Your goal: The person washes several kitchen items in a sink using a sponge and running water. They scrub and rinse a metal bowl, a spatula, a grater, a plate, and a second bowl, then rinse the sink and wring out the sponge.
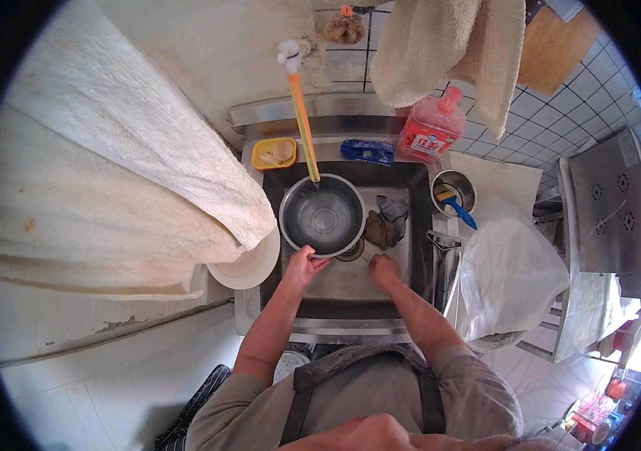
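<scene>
A round metal bowl point(329, 208) sits at the left of the stainless steel sink point(343, 293), below the end of an orange-yellow hose point(302, 121) that hangs from a tap. My left hand point(303, 268) grips the bowl's near rim, thumb on top. My right hand point(383, 269) is over the sink right of the drain point(351, 251), its fingers curled; whether anything is inside them cannot be told. Just beyond it lie a brown wet cloth point(381, 230) and a grey cloth point(393, 209). The bowl seems to hold some water.
On the back ledge stand a yellow soap dish point(273, 153), a blue packet point(367, 151) and a pink detergent bottle point(432, 127). At right are a metal cup point(454, 189) with a blue-handled brush point(458, 209) and a squeegee-like tool point(443, 242). Large towels point(145, 169) hang at left over a plate point(252, 265).
</scene>
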Demonstrator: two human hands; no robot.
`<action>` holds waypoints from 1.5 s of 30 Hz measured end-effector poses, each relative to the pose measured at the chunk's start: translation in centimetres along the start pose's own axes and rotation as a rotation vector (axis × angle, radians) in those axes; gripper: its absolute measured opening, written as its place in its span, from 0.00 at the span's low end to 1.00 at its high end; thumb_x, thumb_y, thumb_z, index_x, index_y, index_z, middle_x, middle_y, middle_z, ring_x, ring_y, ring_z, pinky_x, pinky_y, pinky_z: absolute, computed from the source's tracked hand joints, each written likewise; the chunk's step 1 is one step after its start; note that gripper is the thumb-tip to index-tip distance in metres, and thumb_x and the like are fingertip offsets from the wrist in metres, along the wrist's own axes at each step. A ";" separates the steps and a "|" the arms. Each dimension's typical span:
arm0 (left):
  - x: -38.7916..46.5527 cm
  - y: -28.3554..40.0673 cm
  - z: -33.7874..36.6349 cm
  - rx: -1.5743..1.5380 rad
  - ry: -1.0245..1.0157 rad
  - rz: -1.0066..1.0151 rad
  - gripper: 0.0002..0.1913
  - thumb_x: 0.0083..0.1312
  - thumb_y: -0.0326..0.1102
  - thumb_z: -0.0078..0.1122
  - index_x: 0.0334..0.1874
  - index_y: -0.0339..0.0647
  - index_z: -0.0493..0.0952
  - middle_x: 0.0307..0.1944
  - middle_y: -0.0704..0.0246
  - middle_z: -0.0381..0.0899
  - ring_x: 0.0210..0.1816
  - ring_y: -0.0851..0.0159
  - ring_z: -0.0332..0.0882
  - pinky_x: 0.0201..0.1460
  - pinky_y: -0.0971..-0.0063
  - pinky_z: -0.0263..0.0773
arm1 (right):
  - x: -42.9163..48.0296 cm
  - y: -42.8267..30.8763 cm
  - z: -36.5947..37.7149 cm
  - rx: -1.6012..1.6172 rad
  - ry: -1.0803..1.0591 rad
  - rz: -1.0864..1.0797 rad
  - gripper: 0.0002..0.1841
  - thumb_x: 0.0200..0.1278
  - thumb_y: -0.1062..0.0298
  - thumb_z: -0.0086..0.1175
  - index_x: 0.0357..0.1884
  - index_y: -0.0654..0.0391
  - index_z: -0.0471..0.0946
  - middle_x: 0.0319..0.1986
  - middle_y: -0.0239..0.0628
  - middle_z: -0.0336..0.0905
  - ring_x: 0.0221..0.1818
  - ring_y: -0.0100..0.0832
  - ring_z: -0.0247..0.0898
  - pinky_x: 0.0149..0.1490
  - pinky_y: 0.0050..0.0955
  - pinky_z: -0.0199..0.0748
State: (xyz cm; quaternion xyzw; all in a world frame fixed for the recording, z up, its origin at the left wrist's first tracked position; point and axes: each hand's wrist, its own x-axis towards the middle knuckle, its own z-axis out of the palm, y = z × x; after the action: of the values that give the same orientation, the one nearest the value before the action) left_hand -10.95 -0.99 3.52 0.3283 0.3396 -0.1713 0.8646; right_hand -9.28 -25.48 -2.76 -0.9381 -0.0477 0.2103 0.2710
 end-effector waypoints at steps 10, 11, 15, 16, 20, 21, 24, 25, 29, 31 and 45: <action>-0.3 0.7 0.0 0.007 0.021 -0.007 0.17 0.54 0.31 0.46 0.47 0.35 0.68 0.48 0.57 0.74 0.51 0.52 0.73 0.59 0.53 0.62 | 3.8 2.0 1.3 -0.099 0.014 0.290 0.26 0.49 0.71 0.51 0.55 0.47 0.67 0.60 0.43 0.50 0.51 0.54 0.61 0.50 0.46 0.69; -0.6 0.7 -0.1 0.008 0.019 -0.017 0.18 0.54 0.30 0.46 0.49 0.36 0.68 0.49 0.57 0.74 0.52 0.52 0.73 0.59 0.53 0.62 | 3.9 1.9 1.3 -0.067 0.036 0.287 0.28 0.49 0.71 0.51 0.57 0.45 0.65 0.61 0.43 0.48 0.51 0.55 0.61 0.50 0.46 0.69; -2.8 0.2 -0.1 0.014 -0.006 -0.024 0.19 0.54 0.29 0.47 0.50 0.33 0.68 0.48 0.57 0.75 0.50 0.51 0.74 0.59 0.51 0.63 | 4.2 1.6 1.4 -0.030 0.091 0.282 0.35 0.47 0.74 0.51 0.62 0.38 0.60 0.65 0.42 0.44 0.52 0.55 0.61 0.51 0.46 0.69; -3.7 0.0 -0.1 -0.005 0.013 -0.030 0.19 0.54 0.29 0.46 0.50 0.33 0.68 0.48 0.56 0.75 0.49 0.51 0.74 0.58 0.51 0.63 | 4.4 1.6 1.5 -0.022 0.100 0.262 0.36 0.47 0.74 0.52 0.62 0.37 0.59 0.65 0.42 0.44 0.52 0.55 0.61 0.51 0.46 0.69; -7.5 -0.7 0.1 -0.044 0.088 -0.047 0.18 0.55 0.28 0.46 0.49 0.32 0.68 0.48 0.56 0.75 0.48 0.50 0.75 0.57 0.50 0.64 | 5.5 2.3 2.5 -0.062 0.061 0.296 0.36 0.48 0.74 0.52 0.62 0.35 0.59 0.65 0.43 0.43 0.52 0.55 0.61 0.51 0.48 0.68; -8.4 -0.9 0.2 -0.051 0.097 -0.044 0.18 0.55 0.28 0.46 0.49 0.32 0.68 0.48 0.56 0.75 0.48 0.50 0.75 0.57 0.50 0.64 | 5.8 2.6 2.7 -0.061 0.044 0.305 0.35 0.49 0.74 0.52 0.61 0.34 0.60 0.65 0.43 0.43 0.52 0.55 0.61 0.50 0.49 0.68; -11.7 -0.6 -0.1 -0.122 0.056 -0.008 0.18 0.55 0.27 0.46 0.49 0.34 0.69 0.48 0.59 0.75 0.50 0.50 0.73 0.59 0.47 0.61 | 6.6 3.5 3.3 -0.135 0.033 0.296 0.32 0.51 0.72 0.51 0.60 0.33 0.62 0.63 0.43 0.46 0.50 0.53 0.62 0.50 0.50 0.68; -12.6 -0.5 -0.2 -0.140 0.045 0.017 0.18 0.54 0.27 0.46 0.49 0.35 0.69 0.48 0.60 0.75 0.51 0.50 0.73 0.59 0.47 0.60 | 6.8 3.7 3.4 -0.154 0.064 0.255 0.30 0.52 0.70 0.52 0.58 0.33 0.63 0.61 0.43 0.48 0.50 0.53 0.62 0.50 0.49 0.68; -15.3 1.1 -1.2 -0.131 0.192 0.084 0.19 0.55 0.27 0.47 0.50 0.35 0.68 0.50 0.61 0.75 0.53 0.51 0.71 0.61 0.46 0.58 | 7.4 3.7 3.0 -0.209 0.134 0.248 0.23 0.55 0.64 0.51 0.54 0.37 0.66 0.54 0.42 0.54 0.49 0.52 0.62 0.49 0.48 0.68; -16.0 2.1 -2.1 -0.111 0.194 0.121 0.19 0.55 0.28 0.46 0.51 0.34 0.67 0.52 0.61 0.73 0.54 0.51 0.70 0.62 0.46 0.56 | 7.6 3.4 2.5 -0.250 0.127 0.245 0.20 0.55 0.63 0.51 0.52 0.39 0.67 0.52 0.42 0.56 0.49 0.52 0.62 0.47 0.47 0.69; -13.9 9.2 -9.7 -0.165 0.148 0.320 0.20 0.59 0.32 0.46 0.53 0.32 0.66 0.50 0.55 0.73 0.51 0.47 0.73 0.60 0.57 0.64 | 7.3 1.6 1.1 0.494 0.108 0.204 0.06 0.54 0.67 0.50 0.29 0.57 0.73 0.40 0.36 0.70 0.43 0.31 0.67 0.44 0.31 0.68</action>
State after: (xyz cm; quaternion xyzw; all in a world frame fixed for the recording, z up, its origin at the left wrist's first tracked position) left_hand -20.65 13.31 12.06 0.3177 0.3588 0.0213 0.8774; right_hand -3.17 -24.81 -7.18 -0.8534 0.1140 0.1916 0.4711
